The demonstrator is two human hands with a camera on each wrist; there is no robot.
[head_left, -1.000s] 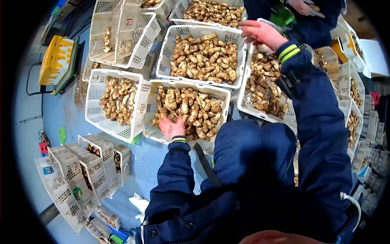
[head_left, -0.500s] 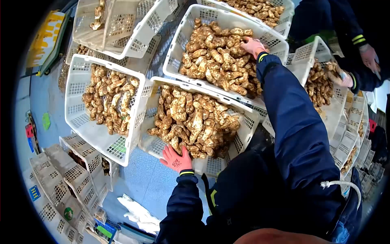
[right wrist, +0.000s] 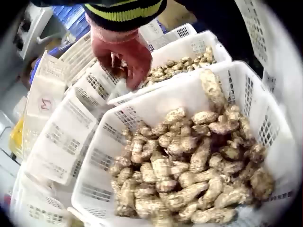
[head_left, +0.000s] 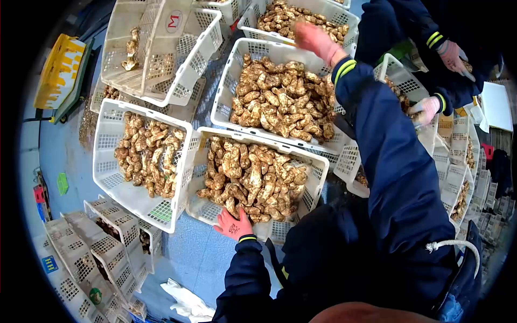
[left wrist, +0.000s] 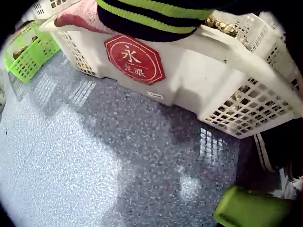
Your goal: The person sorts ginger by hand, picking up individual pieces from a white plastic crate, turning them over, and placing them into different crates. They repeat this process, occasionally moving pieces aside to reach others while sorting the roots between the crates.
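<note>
**Over white baskets of mushrooms, a brown piece is being grasped in the right hand**

Above the far rim of the middle basket (head_left: pixel 225 89), near the far basket (head_left: pixel 249 20), the right hand (head_left: pixel 319 44) is being held raised. Its fingers are being kept curled around what looks like a small brown piece (right wrist: pixel 118 70), probably a mushroom; it is being partly hidden by the fingers.

At the near rim of the near basket (head_left: pixel 198 209), the left hand (head_left: pixel 233 225) is being rested with its fingers spread and released, nothing being gripped. Mushrooms (head_left: pixel 254 177) are being held in a heap in that basket, just beside the hand, and another heap is being held in the middle basket. More are being contained in the left basket (head_left: pixel 106 151), which is being tilted beside the near one.

On the outer side of a basket, a red label (left wrist: pixel 135 59) is being shown above the speckled floor (left wrist: pixel 128 142). To the right, a mushroom basket is being touched by a second person's hand (head_left: pixel 427 109).
</note>
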